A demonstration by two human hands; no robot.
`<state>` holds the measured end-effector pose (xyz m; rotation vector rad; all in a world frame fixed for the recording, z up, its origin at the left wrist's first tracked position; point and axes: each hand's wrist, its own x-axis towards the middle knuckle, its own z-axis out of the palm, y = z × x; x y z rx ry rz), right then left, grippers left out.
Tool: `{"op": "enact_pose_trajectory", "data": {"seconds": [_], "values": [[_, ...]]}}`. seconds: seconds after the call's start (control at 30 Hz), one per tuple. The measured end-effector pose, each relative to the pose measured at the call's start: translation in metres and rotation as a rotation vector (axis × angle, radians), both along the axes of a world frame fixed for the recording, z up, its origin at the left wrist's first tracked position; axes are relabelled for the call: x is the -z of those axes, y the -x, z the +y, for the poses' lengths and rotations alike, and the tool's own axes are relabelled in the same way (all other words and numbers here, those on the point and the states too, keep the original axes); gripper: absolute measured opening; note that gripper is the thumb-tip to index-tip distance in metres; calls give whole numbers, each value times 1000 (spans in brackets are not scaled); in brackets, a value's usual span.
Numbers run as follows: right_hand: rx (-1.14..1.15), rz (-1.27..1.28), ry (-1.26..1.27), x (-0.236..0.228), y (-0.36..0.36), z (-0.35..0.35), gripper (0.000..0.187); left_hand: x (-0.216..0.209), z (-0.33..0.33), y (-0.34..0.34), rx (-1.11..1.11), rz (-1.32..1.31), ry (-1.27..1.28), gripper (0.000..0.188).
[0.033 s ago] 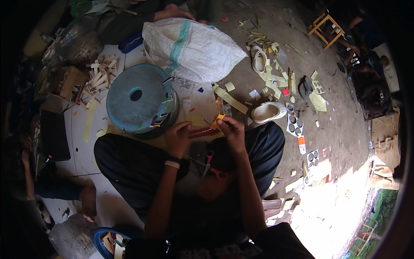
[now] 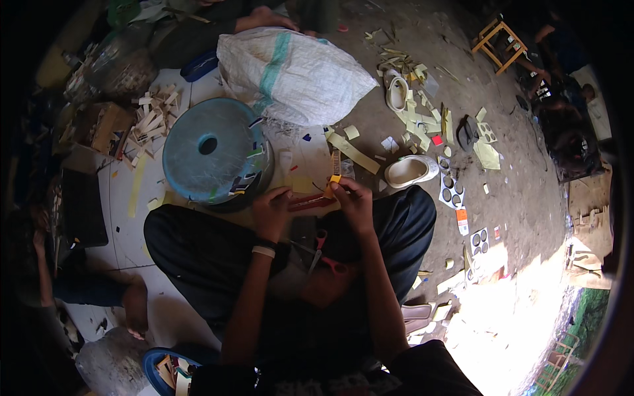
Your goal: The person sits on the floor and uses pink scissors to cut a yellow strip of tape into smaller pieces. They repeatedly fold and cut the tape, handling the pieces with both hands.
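Seated worker, viewed from above. Red-handled scissors lie on the lap, just behind the hands. The left hand pinches the near end of a thin reddish strip, fingers closed on it; the right hand grips the far end together with a yellow utility knife, fingers clamped around its handle. The strip is held between both hands above the knees. For a clean cut, the strip is best kept taut and the blade drawn away from the holding fingers. Beyond: an upturned blue bucket, a white slipper, and a white sack on the floor.
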<state>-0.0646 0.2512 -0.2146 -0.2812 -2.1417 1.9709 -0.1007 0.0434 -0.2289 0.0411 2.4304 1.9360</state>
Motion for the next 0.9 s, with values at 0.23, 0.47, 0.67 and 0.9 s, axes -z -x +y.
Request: {"op": "enact_pose_trajectory", "data": {"seconds": [0.23,0.47,0.67,0.9], "values": [[-99,135,-506,12,-1,-11,22,16,-12,2,-132,-139,93,15],[-134,221,-651,0,-2,-16,24,21,-43,9,-11,-74,323,18],[-47,175,-539,4,-2,-16,29,-27,-96,5,207,-56,782,26],[-63,189,-563,6,-1,-16,23,-24,-62,-9,289,-25,1322,19]]}}
